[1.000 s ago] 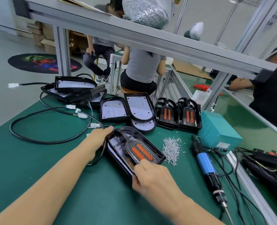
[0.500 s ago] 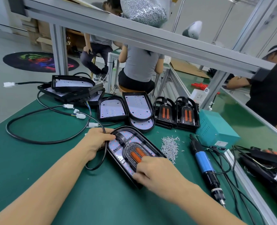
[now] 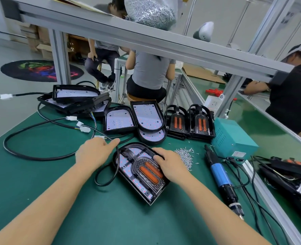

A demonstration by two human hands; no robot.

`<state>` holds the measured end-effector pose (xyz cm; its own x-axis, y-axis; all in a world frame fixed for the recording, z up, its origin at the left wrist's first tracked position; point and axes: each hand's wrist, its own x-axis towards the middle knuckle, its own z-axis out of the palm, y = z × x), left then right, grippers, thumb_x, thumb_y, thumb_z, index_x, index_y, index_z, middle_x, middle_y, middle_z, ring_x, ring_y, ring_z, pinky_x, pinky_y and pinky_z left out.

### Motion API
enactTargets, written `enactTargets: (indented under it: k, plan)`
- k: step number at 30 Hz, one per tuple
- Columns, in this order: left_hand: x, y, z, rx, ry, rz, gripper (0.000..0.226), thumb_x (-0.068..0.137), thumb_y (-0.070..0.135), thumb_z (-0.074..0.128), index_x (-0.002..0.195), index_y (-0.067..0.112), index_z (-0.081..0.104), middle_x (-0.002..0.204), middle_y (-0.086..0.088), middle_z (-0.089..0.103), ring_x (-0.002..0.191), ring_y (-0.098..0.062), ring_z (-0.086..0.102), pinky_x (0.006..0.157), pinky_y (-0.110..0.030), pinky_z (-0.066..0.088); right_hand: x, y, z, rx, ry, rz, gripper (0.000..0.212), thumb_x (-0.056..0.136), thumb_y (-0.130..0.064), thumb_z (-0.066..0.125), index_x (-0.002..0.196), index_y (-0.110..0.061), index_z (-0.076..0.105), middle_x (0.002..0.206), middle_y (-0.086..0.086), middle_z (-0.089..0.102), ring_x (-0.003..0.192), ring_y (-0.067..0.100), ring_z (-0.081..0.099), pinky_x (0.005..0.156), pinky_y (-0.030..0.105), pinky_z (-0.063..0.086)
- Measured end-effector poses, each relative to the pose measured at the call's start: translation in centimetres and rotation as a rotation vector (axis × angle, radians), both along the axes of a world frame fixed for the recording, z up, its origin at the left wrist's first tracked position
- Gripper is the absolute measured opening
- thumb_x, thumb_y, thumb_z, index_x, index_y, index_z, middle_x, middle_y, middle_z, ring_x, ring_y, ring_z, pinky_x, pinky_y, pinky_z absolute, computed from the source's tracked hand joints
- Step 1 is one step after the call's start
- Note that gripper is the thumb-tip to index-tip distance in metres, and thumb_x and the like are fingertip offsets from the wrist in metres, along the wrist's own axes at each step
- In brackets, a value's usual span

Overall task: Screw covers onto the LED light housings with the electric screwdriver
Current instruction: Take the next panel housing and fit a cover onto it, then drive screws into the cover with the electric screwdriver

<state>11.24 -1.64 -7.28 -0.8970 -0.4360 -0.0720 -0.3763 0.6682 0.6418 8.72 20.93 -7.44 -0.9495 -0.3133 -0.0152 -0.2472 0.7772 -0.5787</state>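
Your left hand point(image 3: 95, 152) lies on the green mat point(image 3: 40, 177) at about 9 o'clock from the light housing point(image 3: 139, 171) in front of you. Its fingers are loosely extended, the forefinger reaching to the housing's rounded far end, next to the black cable point(image 3: 109, 174) that loops beside the housing. It grips nothing.

Your right hand point(image 3: 171, 166) rests on top of the housing, on its 3 o'clock side. The fingers are spread nearly flat over the cover point(image 3: 146, 171), the clear piece with two orange strips that sits in the housing. They press on it and do not curl round it.

The housing lies flat on the mat, its rounded end pointing to 11 o'clock and its square end to 5 o'clock.

A small heap of screws point(image 3: 185, 155) lies just beside the housing at 2 o'clock, close to your right hand. The electric screwdriver point(image 3: 220, 177) lies on the mat at 3 o'clock from the housing, untouched, its tip pointing to 5 o'clock. Just beyond it, at 1 o'clock, stands a teal power box point(image 3: 234, 137).

Farther off at 12 o'clock, more open housings point(image 3: 133, 121) show their white boards, some overlapping. Two stacks of covers point(image 3: 190, 121) stand beside them to the right. At 10 o'clock is a pile of black housings point(image 3: 75, 99), with cables and white plugs point(image 3: 79, 123) trailing from it.
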Motion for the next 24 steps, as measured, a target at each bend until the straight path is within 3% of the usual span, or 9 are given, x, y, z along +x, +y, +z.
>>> enactTargets:
  k: [2, 6, 10, 12, 14, 16, 18, 20, 24]
  plan:
    - [0.3, -0.2, 0.3, -0.209, 0.079, 0.063, 0.047, 0.087, 0.06, 0.05, 0.077, 0.014, 0.055, 0.084, -0.006, 0.064, 0.084, -0.029, 0.059, 0.071, -0.033, 0.043, 0.0, -0.2, -0.2, 0.047, 0.026, -0.013, 0.036, 0.102, -0.022, 0.046, 0.136, -0.029, 0.057, 0.128, 0.002, 0.065, 0.116, 0.025, 0.057, 0.098, 0.036, 0.045]
    - [0.5, 0.7, 0.1, -0.243, 0.462, -0.157, 0.031, 0.086, 0.035, 0.065, 0.108, 0.014, 0.059, 0.108, -0.004, 0.059, 0.104, -0.028, 0.052, 0.085, -0.04, 0.043, 0.0, -0.3, -0.3, 0.063, 0.02, -0.016, 0.036, 0.102, -0.021, 0.045, 0.136, -0.028, 0.057, 0.126, 0.005, 0.066, 0.115, 0.027, 0.058, 0.096, 0.036, 0.046]
    - [-0.2, 2.2, -0.1, -0.285, 0.316, -0.439, 0.038, 0.088, 0.029, 0.062, 0.125, 0.019, 0.058, 0.127, -0.001, 0.059, 0.121, -0.024, 0.047, 0.1, -0.038, 0.036, 0.2, 0.4, 0.6, -0.037, -0.055, -0.003, 0.037, 0.104, -0.024, 0.043, 0.14, -0.022, 0.053, 0.139, 0.001, 0.057, 0.128, 0.02, 0.05, 0.1, 0.022, 0.035]
    - [-0.4, 2.3, -0.3, -0.242, 0.244, -0.474, 0.033, 0.09, 0.026, 0.059, 0.123, 0.02, 0.061, 0.126, -0.001, 0.061, 0.118, -0.024, 0.05, 0.099, -0.037, 0.038, 0.5, 2.1, 1.4, -0.102, -0.044, -0.05, 0.038, 0.104, -0.025, 0.041, 0.141, -0.02, 0.051, 0.138, -0.002, 0.056, 0.126, 0.014, 0.048, 0.09, 0.014, 0.029]
    - [-0.4, 2.1, -0.1, -0.228, 0.232, -0.475, 0.033, 0.09, 0.027, 0.06, 0.121, 0.02, 0.062, 0.126, 0.001, 0.06, 0.118, -0.023, 0.051, 0.099, -0.037, 0.038, 0.9, 5.0, 2.1, -0.133, 0.009, -0.166, 0.038, 0.103, -0.025, 0.045, 0.14, -0.019, 0.052, 0.12, -0.002, 0.06, 0.109, 0.013, 0.052, 0.085, 0.018, 0.031]
    - [-0.4, 2.4, 0.4, -0.233, 0.273, -0.462, 0.032, 0.088, 0.026, 0.063, 0.12, 0.019, 0.063, 0.125, 0.002, 0.06, 0.117, -0.022, 0.051, 0.098, -0.038, 0.038, 1.1, 8.6, 2.4, -0.049, 0.108, -0.314, 0.037, 0.101, -0.022, 0.05, 0.137, -0.015, 0.052, 0.111, 0.0, 0.059, 0.098, 0.016, 0.052, 0.084, 0.026, 0.036]
    - [-0.8, 3.6, 1.3, -0.218, 0.355, -0.467, 0.028, 0.088, 0.025, 0.063, 0.115, 0.019, 0.066, 0.12, 0.002, 0.063, 0.114, -0.022, 0.053, 0.098, -0.038, 0.039, 1.4, 11.9, 2.5, 0.111, 0.15, -0.462, 0.032, 0.098, -0.022, 0.053, 0.128, -0.011, 0.054, 0.115, 0.008, 0.057, 0.1, 0.024, 0.053, 0.086, 0.032, 0.04]
    - [-1.3, 5.7, 2.3, -0.186, 0.425, -0.508, 0.022, 0.087, 0.023, 0.065, 0.107, 0.019, 0.07, 0.111, 0.002, 0.067, 0.107, -0.021, 0.057, 0.095, -0.037, 0.041, 1.9, 14.1, 2.4, 0.227, 0.094, -0.566, 0.022, 0.095, -0.024, 0.056, 0.111, -0.009, 0.053, 0.117, 0.014, 0.054, 0.101, 0.03, 0.051, 0.084, 0.036, 0.042]
    - [-3.3, 10.8, 3.6, -0.133, 0.355, -0.647, 0.014, 0.086, 0.021, 0.063, 0.095, 0.022, 0.074, 0.099, 0.005, 0.071, 0.095, -0.015, 0.061, 0.089, -0.031, 0.045, 2.6, 15.6, 1.0, 0.404, -0.088, -0.605, 0.033, 0.091, -0.034, 0.059, 0.11, -0.008, 0.049, 0.119, 0.014, 0.053, 0.103, 0.029, 0.052, 0.076, 0.033, 0.039]
